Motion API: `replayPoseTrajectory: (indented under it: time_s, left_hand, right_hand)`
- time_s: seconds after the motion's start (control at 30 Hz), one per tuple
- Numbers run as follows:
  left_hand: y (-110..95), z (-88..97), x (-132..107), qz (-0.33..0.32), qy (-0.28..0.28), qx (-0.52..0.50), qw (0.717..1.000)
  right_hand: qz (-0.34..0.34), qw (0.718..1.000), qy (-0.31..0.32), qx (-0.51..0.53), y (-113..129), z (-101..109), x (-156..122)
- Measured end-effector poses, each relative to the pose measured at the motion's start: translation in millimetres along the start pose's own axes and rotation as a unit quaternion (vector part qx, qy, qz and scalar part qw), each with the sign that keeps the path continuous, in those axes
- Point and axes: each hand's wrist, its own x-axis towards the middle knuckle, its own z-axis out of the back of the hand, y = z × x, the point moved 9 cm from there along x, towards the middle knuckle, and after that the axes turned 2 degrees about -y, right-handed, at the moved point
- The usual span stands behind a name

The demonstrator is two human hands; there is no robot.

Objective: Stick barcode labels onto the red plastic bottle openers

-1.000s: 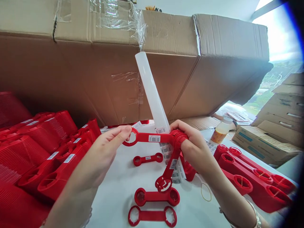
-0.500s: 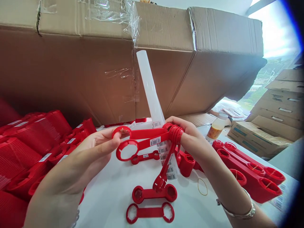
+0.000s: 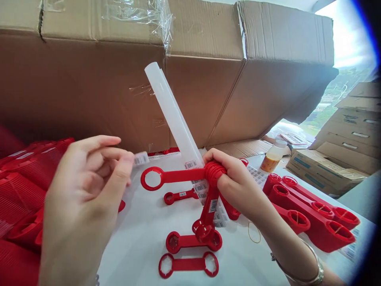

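Between the thumb and forefinger of my left hand (image 3: 92,178) is a small white barcode sticker (image 3: 141,159), lifted clear of the red parts. My right hand (image 3: 230,172) grips several red double-ring plastic wrenches (image 3: 181,175) by one end. One of them points left, unlabelled on its visible face; others hang downward, and the front one carries a barcode sticker (image 3: 213,205). A partly rolled label sheet (image 3: 174,113) rises behind the right hand, with printed barcodes near its lower end. Whether the hand also holds the sheet, I cannot tell.
Loose red wrenches (image 3: 188,264) lie on the white table (image 3: 133,242). Banded red stacks (image 3: 309,210) and a rubber band (image 3: 254,232) are at right, more stacks (image 3: 18,186) at left. A jar (image 3: 272,157) stands near cardboard boxes (image 3: 324,167); a large carton (image 3: 104,91) blocks the back.
My left hand has let go of the wrench and moved left, now pinching a sticker. A labelled wrench has swung down below my right hand. The rolled sheet leans further left.
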Motion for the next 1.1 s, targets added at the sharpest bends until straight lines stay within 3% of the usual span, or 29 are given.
replayPoseTrajectory:
  time_s: [0.17, 0.33, 1.1]
  left_hand:
    - [3, -19.9, -15, 0.027, 0.136, 0.112, 0.984]
    - [6, -41.2, -23, 0.024, 0.208, 0.088, 0.974]
    - [11, -51.2, -23, 0.036, 0.224, 0.093, 0.97]
  right_hand:
    - [0.002, 1.0, 0.001, 0.0, 5, -2, -6]
    - [-0.022, 0.999, 0.022, 0.045, 4, -6, -10]
    - [-0.062, 0.994, 0.042, 0.074, -1, -10, -9]
